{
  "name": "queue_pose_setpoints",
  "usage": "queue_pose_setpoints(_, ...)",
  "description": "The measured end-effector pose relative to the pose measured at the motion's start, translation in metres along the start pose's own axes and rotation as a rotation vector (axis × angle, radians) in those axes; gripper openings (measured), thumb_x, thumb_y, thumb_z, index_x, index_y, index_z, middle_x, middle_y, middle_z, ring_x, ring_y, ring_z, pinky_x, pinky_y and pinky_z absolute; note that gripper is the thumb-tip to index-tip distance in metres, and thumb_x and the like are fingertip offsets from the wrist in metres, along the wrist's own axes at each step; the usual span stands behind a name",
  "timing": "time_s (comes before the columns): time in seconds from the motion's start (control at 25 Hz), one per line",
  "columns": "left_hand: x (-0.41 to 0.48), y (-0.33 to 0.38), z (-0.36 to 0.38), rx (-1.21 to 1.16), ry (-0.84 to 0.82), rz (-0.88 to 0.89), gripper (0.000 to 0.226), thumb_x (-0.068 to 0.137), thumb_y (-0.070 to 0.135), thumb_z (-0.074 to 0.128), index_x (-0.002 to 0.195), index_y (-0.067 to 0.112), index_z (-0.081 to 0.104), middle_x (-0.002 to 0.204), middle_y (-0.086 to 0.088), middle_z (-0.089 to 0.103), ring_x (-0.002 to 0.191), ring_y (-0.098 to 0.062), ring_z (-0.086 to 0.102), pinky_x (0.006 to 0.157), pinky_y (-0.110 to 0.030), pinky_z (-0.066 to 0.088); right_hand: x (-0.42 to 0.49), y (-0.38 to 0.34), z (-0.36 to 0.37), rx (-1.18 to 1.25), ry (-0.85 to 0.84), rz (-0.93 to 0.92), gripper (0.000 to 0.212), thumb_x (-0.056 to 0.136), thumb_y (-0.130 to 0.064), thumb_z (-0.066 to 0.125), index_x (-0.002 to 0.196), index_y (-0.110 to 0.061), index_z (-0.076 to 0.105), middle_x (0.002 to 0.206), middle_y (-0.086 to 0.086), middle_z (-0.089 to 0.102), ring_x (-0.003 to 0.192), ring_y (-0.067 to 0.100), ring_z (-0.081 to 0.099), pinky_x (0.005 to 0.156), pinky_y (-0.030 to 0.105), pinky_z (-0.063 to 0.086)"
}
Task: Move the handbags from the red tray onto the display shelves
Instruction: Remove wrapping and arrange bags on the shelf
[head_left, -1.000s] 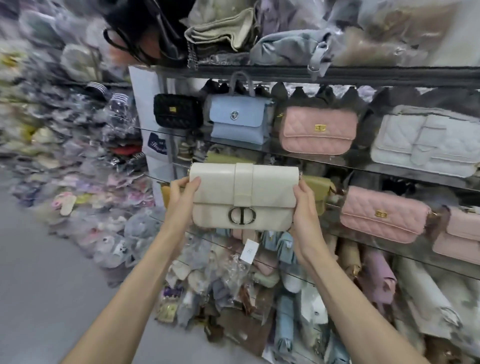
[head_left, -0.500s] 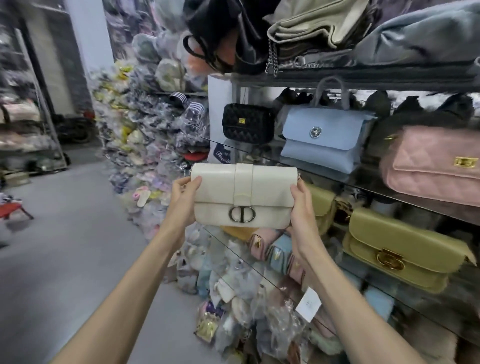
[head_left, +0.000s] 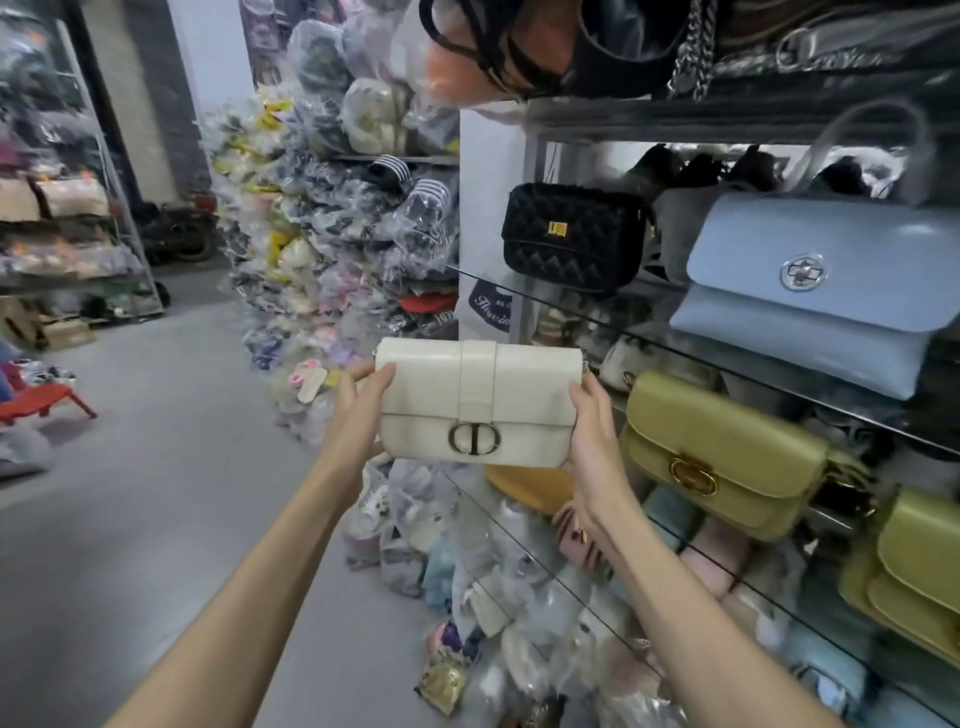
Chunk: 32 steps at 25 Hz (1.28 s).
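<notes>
I hold the white handbag (head_left: 480, 402) upright in mid-air, my left hand (head_left: 358, 410) gripping its left end and my right hand (head_left: 592, 431) gripping its right end. Just right of it, 1 olive bag (head_left: 722, 452) sits under the glass shelf (head_left: 561, 304) carrying a black bag (head_left: 571, 239) and a blue bag (head_left: 821, 291). Grey floor (head_left: 130, 519) stretches away left.

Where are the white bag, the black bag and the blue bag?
white bag (head_left: 478, 384): head view, on its middle strap.
black bag (head_left: 587, 252): head view, on its quilted front.
blue bag (head_left: 857, 244): head view, on its front flap.
</notes>
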<state>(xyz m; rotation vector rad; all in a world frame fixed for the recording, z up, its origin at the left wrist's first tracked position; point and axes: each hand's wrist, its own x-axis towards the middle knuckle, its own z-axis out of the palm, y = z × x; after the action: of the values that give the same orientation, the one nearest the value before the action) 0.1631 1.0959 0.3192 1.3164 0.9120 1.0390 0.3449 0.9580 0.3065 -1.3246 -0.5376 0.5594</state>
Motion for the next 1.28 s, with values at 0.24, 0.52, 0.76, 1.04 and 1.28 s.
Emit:
queue_pose_setpoints(0.24,0.104,-0.001,-0.009,0.029,-0.151,-0.006,0.039,0.100,0.051,0.050,0.132,0.029,0.044,0.133,0.000,0.053,0.111,-0.018,0.057,0.080,-0.040,0.054,0.059,0.013,0.056,0.007,0.134,-0.009,0.047,0.104,-0.050,0.042,0.151,-0.047,0.034,0.139,-0.013,0.051,0.126,0.014,0.052,0.109,0.050,0.046)
queue_pose_setpoints(0.52,0.182,-0.031,0.025,0.059,-0.347,-0.092,0.049,0.097,0.055,0.052,0.137,0.029,0.043,0.133,0.005,0.054,0.119,-0.019,0.057,0.095,-0.049,0.054,0.108,0.034,0.063,-0.001,0.302,0.007,0.053,0.098,-0.052,0.045,0.150,-0.047,0.035,0.143,-0.011,0.053,0.127,0.014,0.053,0.111,0.051,0.044)
queue_pose_setpoints(0.76,0.236,-0.050,0.087,0.069,-0.442,-0.141,0.033,0.100,0.046,0.052,0.130,0.035,0.043,0.132,0.002,0.051,0.112,-0.015,0.054,0.098,-0.045,0.051,0.161,0.049,0.045,-0.003,0.415,0.007,0.058,0.099,-0.053,0.045,0.155,-0.044,0.031,0.148,-0.010,0.051,0.133,0.015,0.050,0.115,0.050,0.041)
queue_pose_setpoints(1.04,0.293,-0.074,0.139,0.081,-0.596,-0.163,0.037,0.101,0.045,0.050,0.135,0.033,0.044,0.136,0.001,0.055,0.117,-0.016,0.055,0.103,-0.044,0.047,0.200,0.070,0.035,0.016,0.523,0.023,0.083,0.068,-0.073,0.050,0.147,-0.054,0.038,0.149,-0.019,0.052,0.137,0.011,0.049,0.118,0.049,0.037)
queue_pose_setpoints(1.28,0.317,-0.098,0.152,0.093,-0.713,-0.126,0.041,0.105,0.045,0.044,0.143,0.029,0.039,0.132,0.002,0.056,0.103,-0.003,0.056,0.079,-0.029,0.047,0.202,0.088,0.044,-0.034,0.649,0.025,0.084,0.070,-0.069,0.049,0.151,-0.050,0.036,0.152,-0.019,0.049,0.139,0.010,0.047,0.119,0.047,0.037)
